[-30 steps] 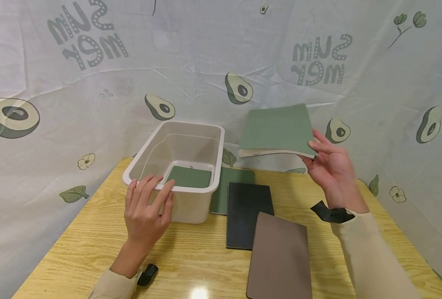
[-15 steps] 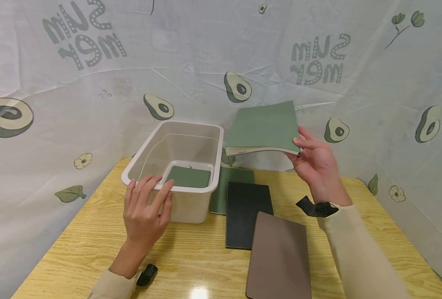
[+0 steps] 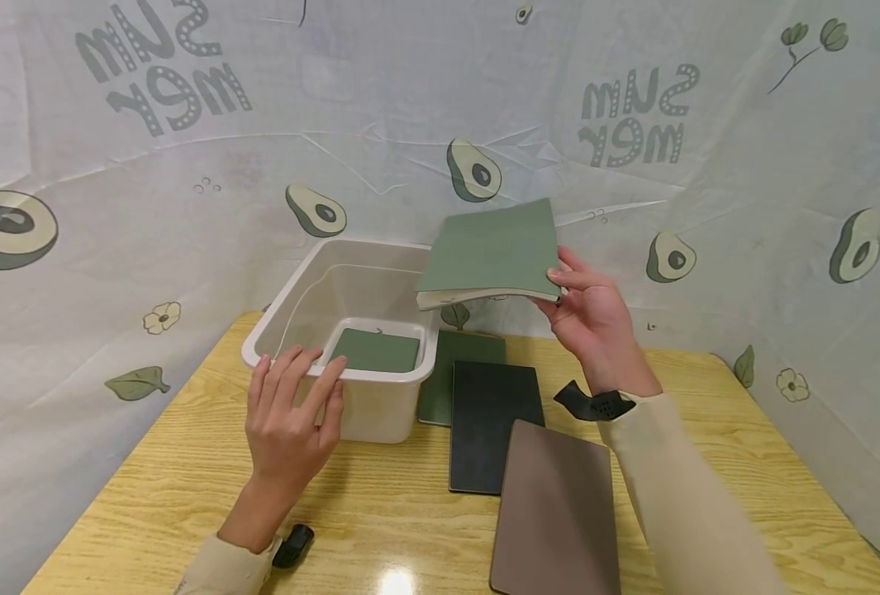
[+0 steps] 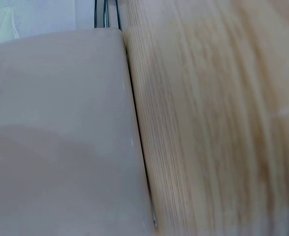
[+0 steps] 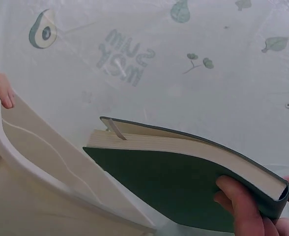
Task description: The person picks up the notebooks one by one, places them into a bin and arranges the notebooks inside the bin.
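holding the green notebook (image 3: 487,248) near its spine, the right hand (image 3: 590,312) grasps firmly, fingers on both covers; the notebook is raised above the desk (image 3: 380,525), its free end hiding part of the right rim of the bin (image 3: 380,413). the left hand (image 3: 291,421) has its fingers hooked over the near rim, apparently steadying it. a second green notebook (image 3: 376,351) lies inside. recommended: pinch the gaping pages and ribbon (image 5: 117,130) closed, clear the rim before any lowering, and brace the bin throughout.
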Demonstrator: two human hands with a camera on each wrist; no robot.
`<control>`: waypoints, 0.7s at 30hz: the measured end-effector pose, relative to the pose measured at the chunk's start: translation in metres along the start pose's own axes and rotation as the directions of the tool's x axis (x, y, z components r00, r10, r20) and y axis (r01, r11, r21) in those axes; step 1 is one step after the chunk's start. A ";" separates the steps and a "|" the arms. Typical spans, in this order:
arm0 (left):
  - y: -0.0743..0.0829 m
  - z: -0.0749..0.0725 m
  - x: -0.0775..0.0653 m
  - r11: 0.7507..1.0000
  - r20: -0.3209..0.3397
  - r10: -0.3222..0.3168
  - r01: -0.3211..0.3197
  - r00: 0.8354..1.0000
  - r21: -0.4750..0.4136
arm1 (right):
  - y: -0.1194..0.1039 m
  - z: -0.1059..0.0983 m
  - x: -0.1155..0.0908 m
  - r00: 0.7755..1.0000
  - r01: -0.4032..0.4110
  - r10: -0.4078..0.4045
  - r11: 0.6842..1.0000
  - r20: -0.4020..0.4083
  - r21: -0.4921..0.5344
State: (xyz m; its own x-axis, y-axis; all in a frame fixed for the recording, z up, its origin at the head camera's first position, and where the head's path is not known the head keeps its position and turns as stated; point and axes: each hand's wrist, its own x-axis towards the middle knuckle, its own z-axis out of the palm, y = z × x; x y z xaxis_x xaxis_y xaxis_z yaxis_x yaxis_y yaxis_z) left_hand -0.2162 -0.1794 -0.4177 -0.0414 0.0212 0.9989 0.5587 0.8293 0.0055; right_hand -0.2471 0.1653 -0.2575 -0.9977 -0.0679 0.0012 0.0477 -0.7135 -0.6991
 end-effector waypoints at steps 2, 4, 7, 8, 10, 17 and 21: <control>0.000 -0.001 0.000 1.000 0.004 -0.001 0.001 1.000 0.000 | 0.004 0.003 0.003 1.000 0.000 0.000 1.000 -0.002 -0.019; 0.000 -0.001 -0.001 1.000 0.008 -0.001 0.001 1.000 0.001 | 0.008 0.007 0.005 1.000 -0.002 0.002 1.000 -0.005 -0.030; -0.001 -0.002 -0.001 1.000 0.011 -0.003 0.003 1.000 0.001 | 0.014 0.012 0.008 1.000 -0.012 0.012 1.000 0.004 -0.028; -0.001 -0.002 -0.001 1.000 0.010 -0.003 0.003 1.000 0.001 | 0.017 0.013 0.009 1.000 -0.014 0.015 0.999 0.006 -0.028; -0.001 -0.002 -0.001 1.000 0.005 -0.001 0.001 1.000 -0.002 | 0.021 0.017 0.010 1.000 -0.015 0.015 0.999 0.012 -0.042; -0.002 -0.003 0.000 1.000 -0.011 0.004 -0.004 1.000 -0.005 | 0.039 0.030 0.013 1.000 -0.022 0.024 0.993 0.016 -0.113; -0.002 -0.003 0.001 1.000 -0.015 0.002 -0.003 1.000 -0.003 | 0.050 0.037 0.015 1.000 -0.022 0.024 0.989 0.011 -0.144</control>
State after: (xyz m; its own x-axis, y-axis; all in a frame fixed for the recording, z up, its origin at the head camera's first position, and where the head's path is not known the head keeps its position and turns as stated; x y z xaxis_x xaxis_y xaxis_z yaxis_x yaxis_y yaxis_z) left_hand -0.2144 -0.1827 -0.4167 -0.0276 0.0150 0.9995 0.5615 0.8275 0.0031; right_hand -0.2582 0.1024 -0.2663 -0.9957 -0.0925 -0.0079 0.0624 -0.6039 -0.7946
